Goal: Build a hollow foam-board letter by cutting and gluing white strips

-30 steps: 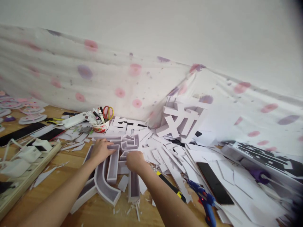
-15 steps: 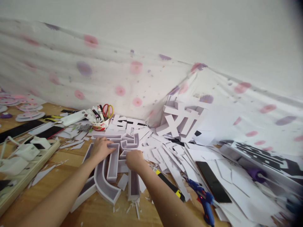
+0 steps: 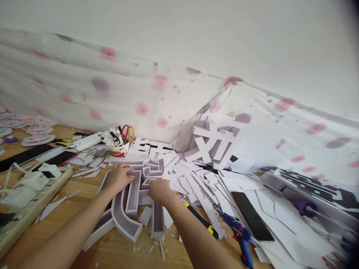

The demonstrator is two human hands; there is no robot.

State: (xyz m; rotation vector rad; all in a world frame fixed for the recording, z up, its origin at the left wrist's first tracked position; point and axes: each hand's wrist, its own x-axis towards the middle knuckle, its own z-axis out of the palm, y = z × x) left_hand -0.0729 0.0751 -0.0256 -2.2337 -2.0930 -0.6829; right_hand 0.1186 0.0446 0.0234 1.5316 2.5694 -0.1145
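Note:
A large hollow white character (image 3: 127, 226), built of thin board with upright walls and open channels, lies on the wooden table before me. My left hand (image 3: 120, 177) is at its upper left part, thumb and fingers over a channel wall. On its right side, my right hand (image 3: 160, 191) is curled closed against a wall, and its fingertips are mostly hidden. Both hands grip the same character. A blue hot glue gun (image 3: 239, 237) and a black-and-yellow utility knife (image 3: 201, 221) lie to the right of my right forearm.
White offcuts (image 3: 193, 183) cover the table's middle and right, with a dark phone (image 3: 252, 216) among them. Another white character (image 3: 213, 144) leans at the back. A tub (image 3: 119, 150) holds pens and scissors. A power strip (image 3: 42, 205) with plugs is at left.
The camera view has shifted slightly. My hands keep almost the same places on the white character.

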